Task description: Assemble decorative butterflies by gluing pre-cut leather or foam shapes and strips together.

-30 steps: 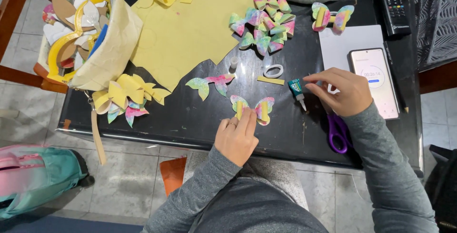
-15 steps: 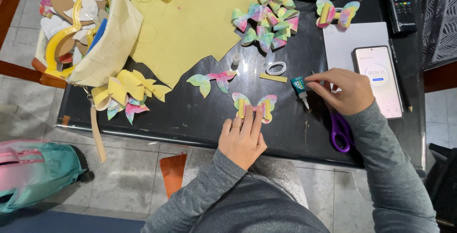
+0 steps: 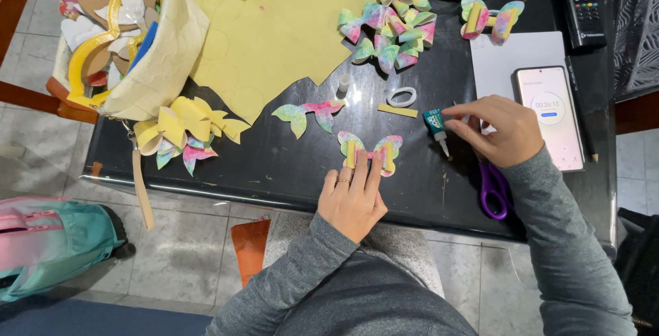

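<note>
My left hand (image 3: 353,197) presses its fingertips down on a rainbow butterfly-shaped bow (image 3: 371,151) with yellow strips, flat on the black table (image 3: 274,164). To the right, my right hand (image 3: 498,129) grips a small teal glue tube (image 3: 435,124), nozzle pointing down toward the table. A thin yellow strip (image 3: 397,110) and a white ring (image 3: 401,96) lie just left of the tube. Another rainbow cut-out shape (image 3: 307,113) lies left of the bow.
A yellow sheet (image 3: 281,27), a pile of finished rainbow bows (image 3: 390,28), one more bow (image 3: 491,17), a phone (image 3: 548,115) on white paper, purple scissors (image 3: 491,188), a remote (image 3: 583,1). A cream bag (image 3: 154,54) of scraps and yellow bows (image 3: 182,126) sit left; a backpack (image 3: 48,243) lies on the floor.
My left hand's fingers have slid up onto the middle of the bow. My right hand with the glue tube has stayed nearly in place.
</note>
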